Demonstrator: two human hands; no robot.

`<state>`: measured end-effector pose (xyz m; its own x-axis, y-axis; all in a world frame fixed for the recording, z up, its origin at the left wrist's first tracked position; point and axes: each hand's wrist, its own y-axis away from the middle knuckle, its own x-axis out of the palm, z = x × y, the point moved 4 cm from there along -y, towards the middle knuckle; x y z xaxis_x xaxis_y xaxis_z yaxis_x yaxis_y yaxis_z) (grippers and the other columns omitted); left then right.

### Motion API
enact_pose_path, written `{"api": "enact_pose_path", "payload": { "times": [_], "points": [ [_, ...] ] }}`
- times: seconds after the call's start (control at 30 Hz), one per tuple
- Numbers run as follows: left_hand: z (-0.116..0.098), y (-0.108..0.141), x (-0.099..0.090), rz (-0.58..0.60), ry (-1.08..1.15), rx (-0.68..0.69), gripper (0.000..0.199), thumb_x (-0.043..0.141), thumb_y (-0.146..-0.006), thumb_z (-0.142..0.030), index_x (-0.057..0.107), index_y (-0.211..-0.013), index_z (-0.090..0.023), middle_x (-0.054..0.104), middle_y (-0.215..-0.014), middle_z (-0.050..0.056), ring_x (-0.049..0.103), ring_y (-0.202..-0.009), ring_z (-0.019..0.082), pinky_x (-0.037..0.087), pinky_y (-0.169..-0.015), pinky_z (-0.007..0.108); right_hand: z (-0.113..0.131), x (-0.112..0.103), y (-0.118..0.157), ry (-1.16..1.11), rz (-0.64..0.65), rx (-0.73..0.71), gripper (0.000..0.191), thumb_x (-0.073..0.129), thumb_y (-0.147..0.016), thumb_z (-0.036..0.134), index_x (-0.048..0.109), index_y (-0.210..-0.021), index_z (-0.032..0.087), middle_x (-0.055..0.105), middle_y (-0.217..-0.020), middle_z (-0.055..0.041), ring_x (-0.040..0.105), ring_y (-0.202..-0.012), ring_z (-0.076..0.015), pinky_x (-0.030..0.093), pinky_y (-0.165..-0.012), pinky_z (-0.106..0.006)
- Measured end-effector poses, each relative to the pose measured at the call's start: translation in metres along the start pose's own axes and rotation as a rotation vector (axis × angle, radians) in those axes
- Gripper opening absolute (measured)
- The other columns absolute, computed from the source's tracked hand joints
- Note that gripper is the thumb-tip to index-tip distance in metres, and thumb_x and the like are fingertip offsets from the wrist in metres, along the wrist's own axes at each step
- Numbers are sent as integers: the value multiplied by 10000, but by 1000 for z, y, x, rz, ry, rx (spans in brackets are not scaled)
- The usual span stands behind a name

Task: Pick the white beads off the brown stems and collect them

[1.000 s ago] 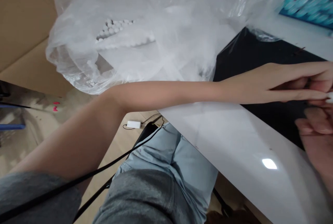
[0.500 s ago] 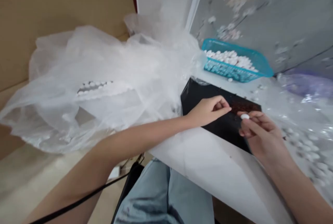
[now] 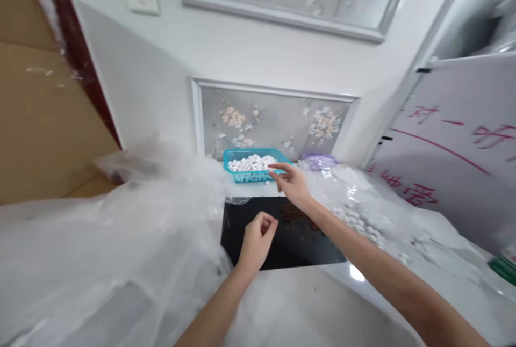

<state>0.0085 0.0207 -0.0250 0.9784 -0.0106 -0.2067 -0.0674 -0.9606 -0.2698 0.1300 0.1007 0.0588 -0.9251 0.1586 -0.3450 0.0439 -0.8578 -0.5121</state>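
Note:
My right hand (image 3: 293,185) is over the right front of a turquoise basket (image 3: 230,171), thumb and index finger close together. A small white oval piece (image 3: 271,170) shows at their tips, apparently pinched there. Many similar white pieces (image 3: 252,163) fill the basket. My left hand (image 3: 258,237) hovers above a black sheet (image 3: 290,253), its fingers curled and thumb pressed to the index finger. Whatever it may pinch is too small to make out. Small reddish-brown bits (image 3: 293,215) lie on the sheet, partly under my right forearm.
Translucent plastic sheeting (image 3: 161,229) heaps up on the left beside a cardboard box (image 3: 44,127). More white pieces (image 3: 358,223) lie on clear plastic at the right. A purple bag (image 3: 320,161) rests against the wall. A green-banded bottle (image 3: 503,267) stands at the right edge.
My right hand has gone from the black sheet, with a white piece pinched, to the basket. My left hand stays pinched over the sheet. The view has turned right and upward.

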Motion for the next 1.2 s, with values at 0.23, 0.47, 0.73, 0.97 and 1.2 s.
{"api": "enact_pose_path", "payload": {
  "times": [0.23, 0.47, 0.73, 0.97, 1.2],
  "points": [
    [-2, -14, -17, -36, -89, -16, 250, 523, -766, -438, 534, -746, -189, 511, -594, -24, 511, -588, 138, 381, -531, 228, -5, 15, -102, 383, 53, -52, 324, 560, -807, 183, 623, -1125, 177, 654, -1113, -73, 601, -1004, -176, 439, -881, -259],
    [-3, -20, -27, -84, -183, 3, 235, 510, -775, -433, 525, -745, -201, 538, -624, -11, 534, -606, 153, 388, -579, 249, -49, 0, -72, 472, 154, 10, 295, 500, -846, 183, 624, -1111, 144, 640, -1146, -60, 572, -1056, -148, 412, -911, -235],
    [-15, -13, -18, 31, -691, 78, 139, 447, -833, -321, 547, -789, -235, 584, -640, -32, 527, -571, 126, 284, -526, 227, -83, 20, -31, 645, 240, 270, 189, 568, -836, 286, 654, -905, 132, 660, -964, -89, 607, -909, -188, 476, -819, -343],
    [-5, -19, -32, -105, -410, 18, 198, 520, -779, -403, 544, -726, -213, 556, -611, -21, 527, -560, 137, 362, -538, 239, -65, 46, -40, 581, 164, 292, 230, 520, -878, 306, 593, -1009, 132, 611, -992, -70, 583, -899, -166, 475, -801, -346],
    [-6, -15, -22, -220, 259, -250, 400, 513, -791, -473, 551, -1041, -163, 628, -901, 52, 599, -695, 122, 493, -584, 230, -12, 23, 39, 308, 163, -49, 219, 529, -847, 348, 618, -968, 189, 505, -641, 34, 491, -608, -98, 394, -619, -213]
  ]
}}
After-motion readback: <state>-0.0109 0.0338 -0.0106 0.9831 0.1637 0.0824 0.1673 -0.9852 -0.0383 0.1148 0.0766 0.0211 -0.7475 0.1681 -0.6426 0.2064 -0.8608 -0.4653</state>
